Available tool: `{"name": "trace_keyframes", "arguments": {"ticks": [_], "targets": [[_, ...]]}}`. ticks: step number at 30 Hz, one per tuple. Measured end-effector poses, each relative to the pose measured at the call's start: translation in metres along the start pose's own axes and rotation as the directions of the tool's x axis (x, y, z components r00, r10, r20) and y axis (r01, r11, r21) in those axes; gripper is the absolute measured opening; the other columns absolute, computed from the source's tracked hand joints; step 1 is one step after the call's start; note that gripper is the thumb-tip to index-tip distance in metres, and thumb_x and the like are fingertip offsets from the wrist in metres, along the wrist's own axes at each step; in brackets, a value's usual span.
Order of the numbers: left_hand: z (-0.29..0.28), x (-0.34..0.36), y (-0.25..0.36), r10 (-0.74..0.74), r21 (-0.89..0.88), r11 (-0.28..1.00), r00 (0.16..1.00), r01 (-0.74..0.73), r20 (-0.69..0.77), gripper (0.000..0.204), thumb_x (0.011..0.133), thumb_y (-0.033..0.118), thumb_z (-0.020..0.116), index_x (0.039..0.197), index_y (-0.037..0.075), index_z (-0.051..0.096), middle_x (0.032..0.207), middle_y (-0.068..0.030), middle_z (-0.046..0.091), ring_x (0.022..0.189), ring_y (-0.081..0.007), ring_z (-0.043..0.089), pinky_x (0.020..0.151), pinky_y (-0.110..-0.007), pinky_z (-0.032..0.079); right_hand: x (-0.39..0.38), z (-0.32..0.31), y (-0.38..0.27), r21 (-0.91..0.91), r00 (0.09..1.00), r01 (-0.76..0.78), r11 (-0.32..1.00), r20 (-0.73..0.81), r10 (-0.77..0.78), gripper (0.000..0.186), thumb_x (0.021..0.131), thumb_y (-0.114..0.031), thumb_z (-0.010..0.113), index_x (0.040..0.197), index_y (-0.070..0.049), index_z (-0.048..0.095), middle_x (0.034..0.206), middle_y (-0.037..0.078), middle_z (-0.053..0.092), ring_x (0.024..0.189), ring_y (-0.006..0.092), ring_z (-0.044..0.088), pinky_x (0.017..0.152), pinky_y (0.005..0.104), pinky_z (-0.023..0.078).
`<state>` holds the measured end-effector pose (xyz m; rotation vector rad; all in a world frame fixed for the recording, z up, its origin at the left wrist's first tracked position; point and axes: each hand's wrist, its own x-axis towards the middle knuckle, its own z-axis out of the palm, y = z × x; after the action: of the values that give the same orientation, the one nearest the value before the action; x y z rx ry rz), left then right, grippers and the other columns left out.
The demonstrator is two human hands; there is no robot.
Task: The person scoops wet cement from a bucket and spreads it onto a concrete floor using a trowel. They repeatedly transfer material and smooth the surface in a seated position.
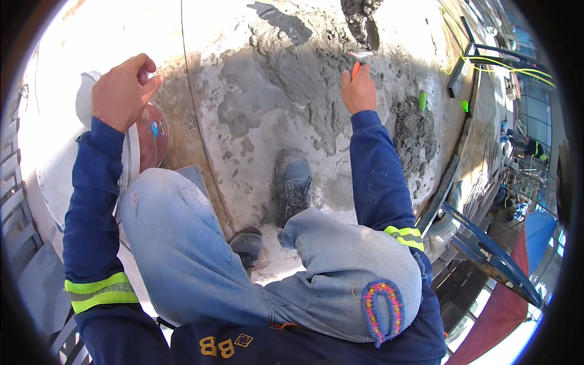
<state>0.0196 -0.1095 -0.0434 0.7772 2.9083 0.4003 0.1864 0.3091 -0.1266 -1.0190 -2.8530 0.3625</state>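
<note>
My right hand (359, 88) grips the orange handle of a small trowel (359, 55), whose blade is at wet grey mortar smeared over the pale concrete surface (225, 170). A dark clump of mortar (362, 24) lies just beyond the blade. My left hand (125, 88) is raised at the left with loosely curled fingers, thumb apart, and nothing visible in them. It is over or beside a rounded red object (152, 137) with blue stickers and a white rim, partly hidden by my arm. My boots (292, 185) stand on the concrete between my arms.
Yellow-green cords (511, 68) and dark metal bars run along the right edge near two small green objects (423, 101). A blue metal beam (493, 252) and red-and-blue sheeting (511, 286) are lower right. Distant workers (535, 149) stand among scaffolding. Grey slats line the far left.
</note>
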Motion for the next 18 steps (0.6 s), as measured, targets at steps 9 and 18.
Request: {"name": "trace_keyframes", "arguments": {"ticks": [9,18], "targets": [[-0.006,0.003,-0.006,-0.018,0.02,1.0,1.0,0.018,0.004,0.025,0.085,0.034,0.071,0.097,0.012,0.067,0.077,-0.0021,0.065,0.076,-0.0234,0.066,0.067,-0.038,0.05,0.012,-0.029,0.01,0.588,0.901,-0.402,0.702,0.39,0.19,0.037,0.098,-0.036,0.055,0.103,0.0,0.057,0.076,0.012,0.064,0.053,0.0206,0.062,0.046,0.0367,0.049],[-0.002,-0.015,-0.023,-0.002,0.012,1.0,0.999,0.003,-0.037,0.024,0.089,0.026,0.072,0.103,0.008,0.067,0.076,-0.0017,0.06,0.064,-0.015,0.054,0.062,-0.031,0.044,-0.13,-0.002,0.078,0.397,0.517,-0.804,0.443,0.834,0.192,0.04,0.102,-0.043,0.046,0.095,-0.004,0.055,0.067,0.006,0.056,0.042,0.0137,0.049,0.037,0.0321,0.041]]}}
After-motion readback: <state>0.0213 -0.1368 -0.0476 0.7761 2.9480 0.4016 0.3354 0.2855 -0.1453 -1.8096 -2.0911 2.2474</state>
